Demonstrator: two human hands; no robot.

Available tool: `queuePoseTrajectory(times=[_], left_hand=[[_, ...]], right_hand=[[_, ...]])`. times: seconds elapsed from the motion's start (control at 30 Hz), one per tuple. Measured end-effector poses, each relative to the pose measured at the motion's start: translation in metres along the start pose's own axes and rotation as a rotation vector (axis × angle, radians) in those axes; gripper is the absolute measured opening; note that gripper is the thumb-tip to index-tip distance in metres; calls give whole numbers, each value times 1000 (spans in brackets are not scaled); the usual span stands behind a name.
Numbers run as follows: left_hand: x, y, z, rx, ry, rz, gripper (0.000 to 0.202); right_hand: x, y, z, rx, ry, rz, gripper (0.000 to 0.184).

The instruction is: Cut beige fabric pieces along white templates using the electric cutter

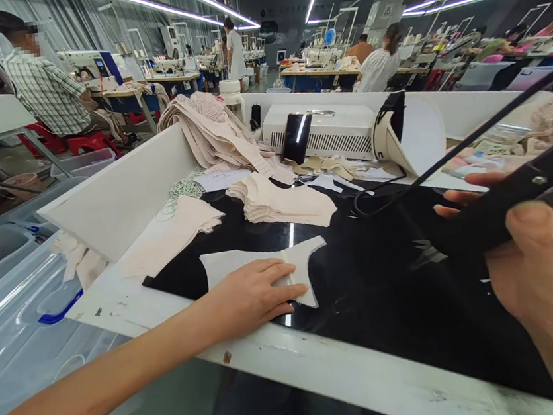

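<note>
My left hand (261, 292) lies flat, fingers stretched, on a pale fabric or card piece (307, 257) with curved, notched edges. This piece rests on the black work surface (390, 288) near the front edge. At the right, my right hand (539, 277) is wrapped around a black bar-shaped tool (520, 200) with a screw in its side, held above the surface. Its exact kind is unclear. Just behind my left hand sits a stack of beige cut fabric pieces (286, 203). Another beige stack (174, 232) lies to the left.
A black cord (450, 151) crosses the right side. Behind stand a phone (297, 137), a white slotted box (342, 127) and heaped beige fabric strips (218, 134). A white side panel (120, 198) borders the left, with clear plastic bins (14, 317) beyond. A co-worker (45, 80) sits back left.
</note>
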State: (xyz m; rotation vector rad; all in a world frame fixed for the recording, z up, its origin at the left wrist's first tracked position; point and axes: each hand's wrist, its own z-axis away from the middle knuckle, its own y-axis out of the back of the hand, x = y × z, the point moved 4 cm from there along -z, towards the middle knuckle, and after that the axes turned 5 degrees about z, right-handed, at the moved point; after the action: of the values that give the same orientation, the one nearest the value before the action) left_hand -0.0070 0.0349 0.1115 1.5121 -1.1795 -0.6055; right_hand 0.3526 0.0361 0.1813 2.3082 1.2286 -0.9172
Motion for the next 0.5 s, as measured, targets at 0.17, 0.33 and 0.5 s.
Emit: queuePoseTrajectory(times=[0.17, 0.33, 0.5], left_hand=[[9, -4, -14, 42, -53, 23, 15], [19, -12, -30, 7, -178, -18, 16], [25, -12, -34, -27, -176, -69, 26]], right_hand=[[-18, -35, -5, -32, -72, -112, 59], [-39, -59, 9, -143, -164, -256, 67], [-58, -80, 27, -142, -165, -360, 57]])
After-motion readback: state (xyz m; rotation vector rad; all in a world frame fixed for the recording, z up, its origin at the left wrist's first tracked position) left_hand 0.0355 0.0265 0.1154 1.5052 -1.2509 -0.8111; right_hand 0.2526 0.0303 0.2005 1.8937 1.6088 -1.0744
